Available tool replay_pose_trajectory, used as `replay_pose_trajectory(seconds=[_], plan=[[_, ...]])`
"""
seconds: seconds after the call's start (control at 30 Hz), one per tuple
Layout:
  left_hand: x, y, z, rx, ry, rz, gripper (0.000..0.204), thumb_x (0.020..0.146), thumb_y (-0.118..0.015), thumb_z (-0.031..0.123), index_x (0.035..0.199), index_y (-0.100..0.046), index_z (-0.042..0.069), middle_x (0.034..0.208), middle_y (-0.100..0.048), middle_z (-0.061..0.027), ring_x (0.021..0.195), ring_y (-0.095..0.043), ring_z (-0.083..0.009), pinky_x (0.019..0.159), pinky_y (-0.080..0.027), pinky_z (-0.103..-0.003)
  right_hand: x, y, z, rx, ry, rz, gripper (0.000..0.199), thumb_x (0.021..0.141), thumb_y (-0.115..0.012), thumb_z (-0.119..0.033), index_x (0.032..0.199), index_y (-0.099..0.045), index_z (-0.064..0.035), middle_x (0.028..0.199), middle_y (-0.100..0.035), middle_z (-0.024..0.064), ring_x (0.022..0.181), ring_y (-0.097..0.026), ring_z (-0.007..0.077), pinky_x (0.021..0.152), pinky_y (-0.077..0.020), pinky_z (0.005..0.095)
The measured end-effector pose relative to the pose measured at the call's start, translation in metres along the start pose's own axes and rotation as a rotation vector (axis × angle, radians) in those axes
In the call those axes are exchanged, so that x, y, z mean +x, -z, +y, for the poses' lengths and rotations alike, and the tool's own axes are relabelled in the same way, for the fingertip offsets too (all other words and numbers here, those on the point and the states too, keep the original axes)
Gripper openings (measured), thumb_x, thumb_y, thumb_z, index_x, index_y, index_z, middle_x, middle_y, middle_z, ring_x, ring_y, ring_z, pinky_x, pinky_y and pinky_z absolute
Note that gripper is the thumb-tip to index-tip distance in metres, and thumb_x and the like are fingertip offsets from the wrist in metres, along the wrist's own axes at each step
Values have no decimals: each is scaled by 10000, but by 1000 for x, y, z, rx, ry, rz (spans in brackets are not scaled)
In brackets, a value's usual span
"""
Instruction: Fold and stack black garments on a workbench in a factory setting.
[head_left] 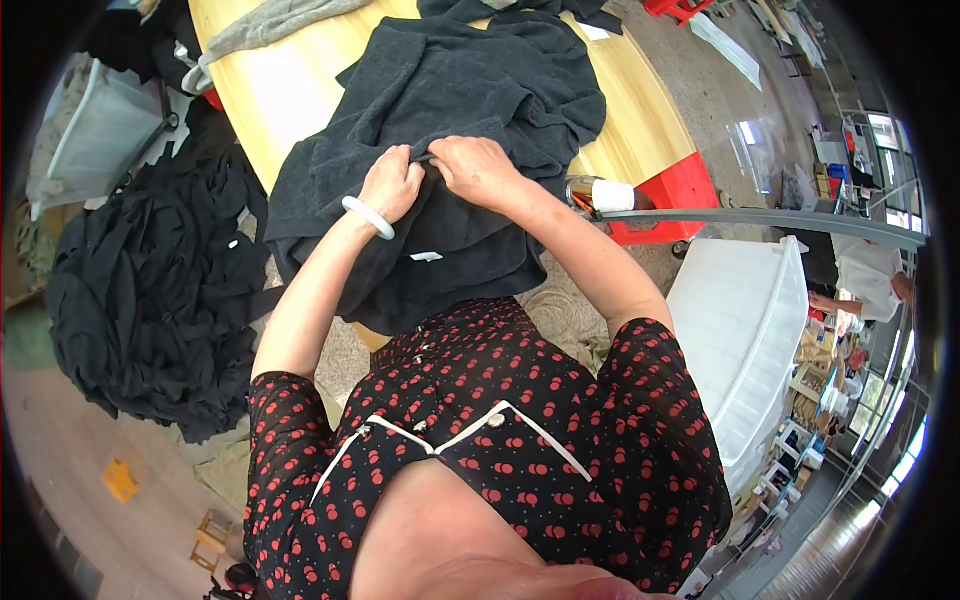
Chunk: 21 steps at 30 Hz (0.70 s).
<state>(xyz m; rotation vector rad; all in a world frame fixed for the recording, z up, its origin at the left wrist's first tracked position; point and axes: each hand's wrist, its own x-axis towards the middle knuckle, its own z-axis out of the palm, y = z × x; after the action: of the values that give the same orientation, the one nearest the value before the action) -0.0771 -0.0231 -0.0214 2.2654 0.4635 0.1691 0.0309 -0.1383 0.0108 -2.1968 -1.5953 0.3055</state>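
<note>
From the head camera I look straight down my own front, a black blouse with red dots, onto a yellow wooden table. Spread across it lies a dark grey knitted garment, its lower edge hanging over the table's near side toward me.

My left hand, with a white bangle on the wrist, is closed into a fist on a fold of the garment near its middle. My right hand sits just beside it, almost touching, fingers curled down and pinching the same bunched fold. Both hands have firm hold of the cloth; nothing else is in either. A small white label shows on the fabric just below my hands.

To my left, a big heap of black garments lies on the floor next to the table, with a pale plastic crate beyond it. A lighter grey garment rests at the table's far end. To my right stands a white plastic bin, and a red crate sits by the table's edge. Farther right, another person in white stands at a cluttered bench.
</note>
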Motion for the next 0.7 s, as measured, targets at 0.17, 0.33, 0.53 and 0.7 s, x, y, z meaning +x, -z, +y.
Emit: replay_pose_trajectory(seconds=[0.17,0.33,0.53,0.7], plan=[[-12,-8,-11,87,-186,160,137,745,-447,57,835,-472,-43,816,-504,-210,819,-500,-369,717,-405,-429,-8,-10,-8,-11,52,65,60,716,-483,-75,736,-523,-35,731,-578,164,683,-586,338,595,-475,416],[-16,1,-14,114,-228,113,103,716,-462,28,805,-463,-25,792,-495,-196,780,-489,-368,692,-397,-437,-8,-16,-7,72,74,61,73,734,-461,-88,764,-513,-46,750,-585,153,692,-583,335,595,-469,426],[-14,50,16,-478,-103,-275,145,797,-515,104,857,-547,-23,801,-593,-79,733,-562,-204,676,-444,-295,-11,17,-1,636,0,14,113,781,-555,-63,887,-549,-25,706,-560,23,671,-549,119,633,-432,242],[-11,105,33,-804,39,-488,232,821,-583,211,934,-593,8,823,-598,22,731,-509,-28,677,-428,-181,4,68,-32,720,-15,-28,124,774,-610,-67,874,-572,-4,755,-577,-9,712,-510,42,652,-416,189]])
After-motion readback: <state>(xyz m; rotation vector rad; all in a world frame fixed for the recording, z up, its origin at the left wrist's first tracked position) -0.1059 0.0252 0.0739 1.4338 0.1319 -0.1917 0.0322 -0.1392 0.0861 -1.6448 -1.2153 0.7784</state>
